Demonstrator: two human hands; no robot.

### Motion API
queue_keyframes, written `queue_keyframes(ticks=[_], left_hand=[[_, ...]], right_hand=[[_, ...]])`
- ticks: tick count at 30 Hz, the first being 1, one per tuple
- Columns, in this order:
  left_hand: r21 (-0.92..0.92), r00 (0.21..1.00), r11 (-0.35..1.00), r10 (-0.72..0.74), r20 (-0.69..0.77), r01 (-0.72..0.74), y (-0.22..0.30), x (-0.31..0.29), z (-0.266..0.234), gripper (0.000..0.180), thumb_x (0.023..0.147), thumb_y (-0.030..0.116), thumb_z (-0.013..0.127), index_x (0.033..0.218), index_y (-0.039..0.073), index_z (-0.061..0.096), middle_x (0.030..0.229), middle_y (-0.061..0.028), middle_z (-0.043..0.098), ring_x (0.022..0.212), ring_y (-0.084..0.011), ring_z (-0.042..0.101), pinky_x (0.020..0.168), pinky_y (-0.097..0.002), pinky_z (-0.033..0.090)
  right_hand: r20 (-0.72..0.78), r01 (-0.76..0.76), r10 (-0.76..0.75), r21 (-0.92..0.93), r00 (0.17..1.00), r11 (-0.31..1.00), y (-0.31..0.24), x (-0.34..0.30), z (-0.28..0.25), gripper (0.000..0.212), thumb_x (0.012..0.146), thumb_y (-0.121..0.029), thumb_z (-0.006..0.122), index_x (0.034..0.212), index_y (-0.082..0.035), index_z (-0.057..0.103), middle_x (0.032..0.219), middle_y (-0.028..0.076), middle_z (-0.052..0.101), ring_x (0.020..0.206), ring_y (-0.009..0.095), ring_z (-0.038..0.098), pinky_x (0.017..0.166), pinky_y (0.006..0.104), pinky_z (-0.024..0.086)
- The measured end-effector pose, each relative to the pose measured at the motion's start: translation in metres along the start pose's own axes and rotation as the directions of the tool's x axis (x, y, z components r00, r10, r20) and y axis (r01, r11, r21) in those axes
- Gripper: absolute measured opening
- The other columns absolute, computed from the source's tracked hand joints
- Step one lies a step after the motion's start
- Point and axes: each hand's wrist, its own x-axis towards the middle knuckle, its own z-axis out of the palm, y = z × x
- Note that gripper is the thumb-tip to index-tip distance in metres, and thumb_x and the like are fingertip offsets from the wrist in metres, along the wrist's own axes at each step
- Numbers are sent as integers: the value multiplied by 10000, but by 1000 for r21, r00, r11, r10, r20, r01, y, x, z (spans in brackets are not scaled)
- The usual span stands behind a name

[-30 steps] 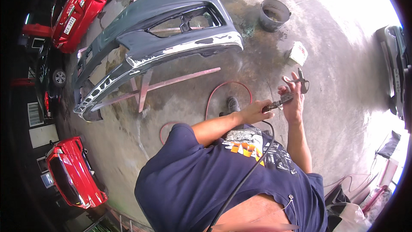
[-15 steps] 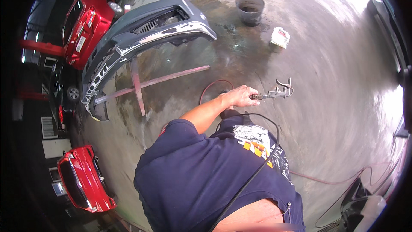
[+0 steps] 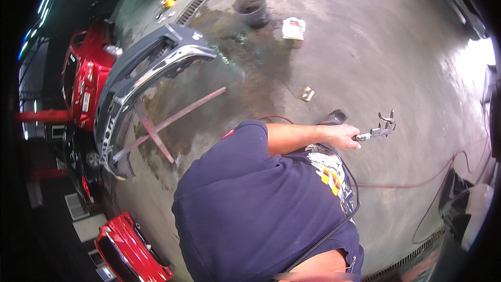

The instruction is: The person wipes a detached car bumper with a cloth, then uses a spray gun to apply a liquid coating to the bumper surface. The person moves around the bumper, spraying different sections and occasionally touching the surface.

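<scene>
My left hand (image 3: 342,137) is stretched out to the right in front of my navy shirt and is closed on the grip of a small metal air tool (image 3: 377,130), whose hooked tip points away from me. My right hand is out of view. The toe of my dark shoe (image 3: 334,117) shows just above the left forearm on the wet concrete floor. A thin red hose (image 3: 417,183) trails over the floor to the right, below the tool.
A grey car bumper (image 3: 151,73) lies on a red stand (image 3: 172,120) at the left. Farther off are a black bucket (image 3: 251,8), a white packet (image 3: 294,27) and a small scrap (image 3: 306,93). Red cars (image 3: 83,73) stand along the left edge.
My right hand, which was at the tool a second ago, has dropped out of view. The left hand still holds the tool. The view has swung, so the bumper now sits farther left.
</scene>
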Motion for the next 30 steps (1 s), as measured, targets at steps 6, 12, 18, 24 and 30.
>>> queue_keyframes(ticks=[6,12,18,24,30], left_hand=[[-237,980,969,-22,200,70,33,137,-6,341,1055,418,603,1064,82,661,798,65,453,757,-67,416,635,-289,375],[-199,970,980,23,241,26,102,252,-29,250,1020,301,647,1027,65,562,779,41,441,675,-80,396,567,-288,347],[-215,879,975,142,456,-46,172,342,-37,246,954,221,695,1077,36,589,775,2,474,673,-99,435,589,-308,367],[-314,798,941,93,595,124,209,404,-26,352,965,151,685,1273,23,574,762,33,496,588,-47,430,516,-247,342],[-525,841,829,136,524,193,266,518,8,404,1024,150,594,1394,10,510,928,-48,647,654,-97,612,574,-222,491]], right_hand=[[28,-62,57,227,998,972,-72,3,-12,501,1023,-417,615,1413,-111,545,1160,184,704,991,338,717,793,506,564],[-182,243,-173,505,968,829,-292,-29,-101,455,1044,-407,601,1382,-108,549,1060,97,712,898,233,716,715,404,558],[-179,367,-631,913,755,180,-498,-58,-162,434,1051,-445,590,1343,-125,601,1204,97,701,1079,230,676,937,377,539],[-219,401,-690,909,690,113,-580,-52,-201,333,1090,-326,541,1300,-73,593,1207,147,701,1075,263,700,882,405,587],[-359,506,-627,860,692,66,-633,2,-317,272,1092,-275,541,1262,-70,596,1197,164,709,1037,293,732,836,418,616]])
